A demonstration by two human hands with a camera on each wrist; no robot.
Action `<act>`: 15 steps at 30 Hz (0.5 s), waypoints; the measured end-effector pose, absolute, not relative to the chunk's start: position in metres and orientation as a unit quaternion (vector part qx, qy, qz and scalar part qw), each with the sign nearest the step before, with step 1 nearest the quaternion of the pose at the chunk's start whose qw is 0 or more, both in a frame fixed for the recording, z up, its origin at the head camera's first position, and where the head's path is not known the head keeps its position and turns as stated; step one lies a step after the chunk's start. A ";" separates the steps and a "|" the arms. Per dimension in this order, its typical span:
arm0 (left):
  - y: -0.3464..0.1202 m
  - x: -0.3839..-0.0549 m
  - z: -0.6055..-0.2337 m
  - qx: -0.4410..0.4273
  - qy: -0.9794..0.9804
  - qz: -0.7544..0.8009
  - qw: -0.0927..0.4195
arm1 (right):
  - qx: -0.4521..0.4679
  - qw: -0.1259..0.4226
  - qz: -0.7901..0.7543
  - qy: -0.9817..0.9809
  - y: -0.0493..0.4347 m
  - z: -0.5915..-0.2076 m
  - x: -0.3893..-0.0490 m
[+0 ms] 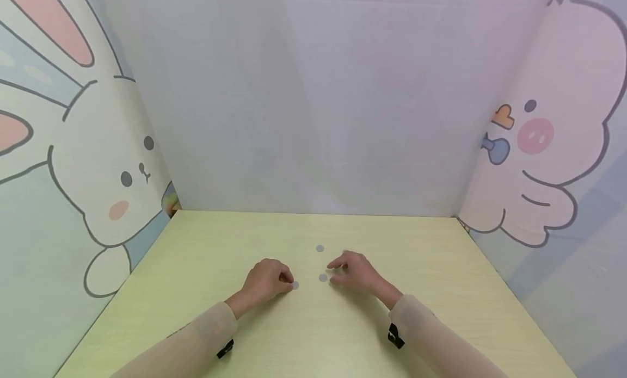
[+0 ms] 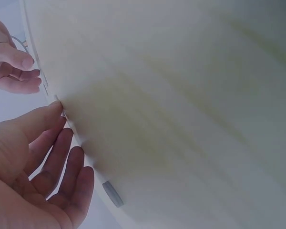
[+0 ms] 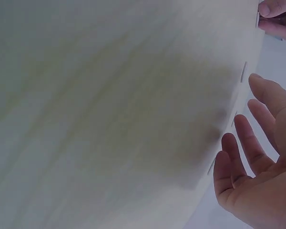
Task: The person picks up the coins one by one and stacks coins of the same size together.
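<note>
A pale gray backdrop (image 1: 318, 95) filled the upper middle of the frame, flanked by a printed white rabbit (image 1: 103, 166) at far left and a pink-cheeked cartoon figure (image 1: 563, 68) at far right. A pale yellow table (image 1: 303, 334) spread across the lower frame. Two light sleeves (image 1: 196, 334) reached in from the bottom edge, a small black piece (image 1: 395, 336) showing beneath each cuff.

Left of the lower center, a person's left hand (image 1: 266, 280) pinched the edge of a gray disc (image 1: 296, 285) between thumb and index finger, the remaining fingers loosely bent. Right of center, the right hand (image 1: 356, 272) held nothing, its thumb well apart from its gently curved fingers.

A second disc (image 1: 323, 278) lay near the center of the lower frame, just beside the right fingertips. A third disc (image 1: 320, 248) lay above it, while a fourth disc (image 1: 345, 252) was mostly hidden behind the right hand. The left wrist view showed a thick gray piece (image 2: 113, 193) at lower left, just beside the fingers.
</note>
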State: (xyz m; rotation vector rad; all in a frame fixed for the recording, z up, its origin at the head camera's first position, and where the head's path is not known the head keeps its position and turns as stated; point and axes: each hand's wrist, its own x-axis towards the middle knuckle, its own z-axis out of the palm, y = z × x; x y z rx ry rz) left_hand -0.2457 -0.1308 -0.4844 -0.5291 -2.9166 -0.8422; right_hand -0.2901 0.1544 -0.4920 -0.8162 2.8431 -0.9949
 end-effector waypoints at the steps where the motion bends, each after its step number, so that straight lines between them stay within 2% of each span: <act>1: -0.131 -0.246 -0.484 -0.171 -0.946 -0.274 0.029 | -0.263 0.013 -0.321 0.910 0.154 -0.493 -0.290; 15: -0.131 -0.245 -0.483 -0.173 -0.944 -0.278 0.026 | -0.284 0.014 -0.305 0.909 0.145 -0.497 -0.292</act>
